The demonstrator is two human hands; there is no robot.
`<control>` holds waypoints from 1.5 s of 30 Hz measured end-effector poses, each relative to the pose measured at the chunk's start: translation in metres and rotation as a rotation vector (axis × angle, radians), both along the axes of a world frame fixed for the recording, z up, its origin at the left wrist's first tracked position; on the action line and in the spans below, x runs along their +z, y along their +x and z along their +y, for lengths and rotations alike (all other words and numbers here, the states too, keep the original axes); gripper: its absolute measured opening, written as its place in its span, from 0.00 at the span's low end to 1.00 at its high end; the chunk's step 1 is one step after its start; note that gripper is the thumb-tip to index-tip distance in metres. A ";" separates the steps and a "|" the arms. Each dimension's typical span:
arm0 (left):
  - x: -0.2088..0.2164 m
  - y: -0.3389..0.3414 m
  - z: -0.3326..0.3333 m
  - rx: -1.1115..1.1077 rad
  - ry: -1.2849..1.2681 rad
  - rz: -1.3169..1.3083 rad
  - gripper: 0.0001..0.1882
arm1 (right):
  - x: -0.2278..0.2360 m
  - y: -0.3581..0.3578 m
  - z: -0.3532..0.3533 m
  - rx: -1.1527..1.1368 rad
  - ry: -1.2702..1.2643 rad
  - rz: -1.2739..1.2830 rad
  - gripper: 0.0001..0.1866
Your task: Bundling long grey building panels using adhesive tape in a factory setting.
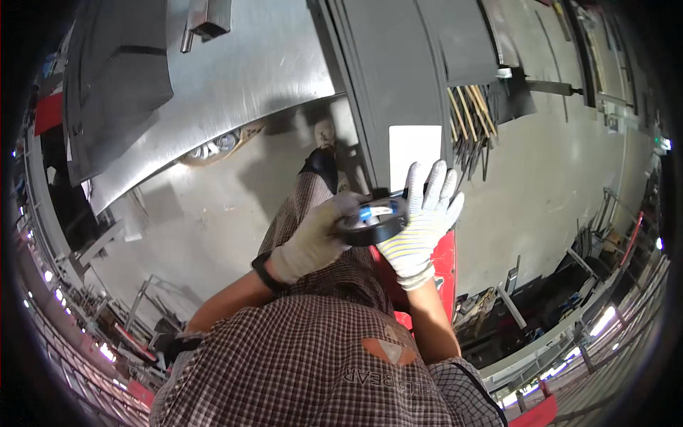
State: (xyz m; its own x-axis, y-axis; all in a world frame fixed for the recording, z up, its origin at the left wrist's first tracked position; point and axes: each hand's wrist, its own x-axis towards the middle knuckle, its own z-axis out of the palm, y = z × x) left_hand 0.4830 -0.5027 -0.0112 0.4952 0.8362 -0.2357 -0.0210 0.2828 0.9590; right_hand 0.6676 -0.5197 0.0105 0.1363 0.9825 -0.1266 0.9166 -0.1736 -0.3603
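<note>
My left hand [313, 235], in a pale work glove, is closed around one side of a black roll of tape [384, 232]. Blue and white show inside the roll's core. Close beside the roll, my right hand [421, 231], in a striped white glove, lies with its fingers stretched out and spread. Its fingertips rest over the near end of a white sheet of paper [415, 146]. That paper lies flat on a long dark grey panel [391, 64], which runs away from me. The right thumb side is partly hidden by the roll.
To the left stands a shiny metal table [249, 64] bearing a dark sheet [121, 85] and a metal block [211, 18]. A bundle of thin rods [473, 117] sits right of the panel. Something red [447, 267] is below my right hand. Metal scraps [512, 306] lie at lower right.
</note>
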 end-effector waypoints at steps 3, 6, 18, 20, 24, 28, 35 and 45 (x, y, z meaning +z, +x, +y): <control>-0.009 0.016 0.012 -0.050 0.154 0.285 0.18 | 0.039 0.013 0.008 0.020 0.258 0.465 0.49; -0.040 0.050 -0.007 0.564 -0.788 -0.525 0.19 | 0.045 0.024 0.029 0.478 0.192 0.372 0.24; -0.056 0.079 0.008 0.159 -0.565 -0.103 0.43 | -0.048 0.175 0.080 0.212 -0.356 0.503 0.05; -0.053 0.080 0.010 0.144 -0.520 -0.126 0.45 | -0.095 0.197 0.075 0.384 -0.368 -0.135 0.02; -0.053 0.070 0.031 0.271 -0.351 -0.010 0.41 | -0.066 0.158 0.096 -0.125 -0.281 0.542 0.18; -0.030 0.083 0.095 0.268 -0.243 0.290 0.29 | -0.073 0.125 0.102 0.048 -0.054 0.433 0.27; -0.046 0.093 0.019 0.305 -0.160 0.143 0.28 | -0.035 0.130 0.082 0.165 -0.334 0.113 0.34; -0.049 0.104 -0.007 0.255 -0.173 0.476 0.45 | -0.060 0.124 0.038 0.063 -0.166 0.397 0.31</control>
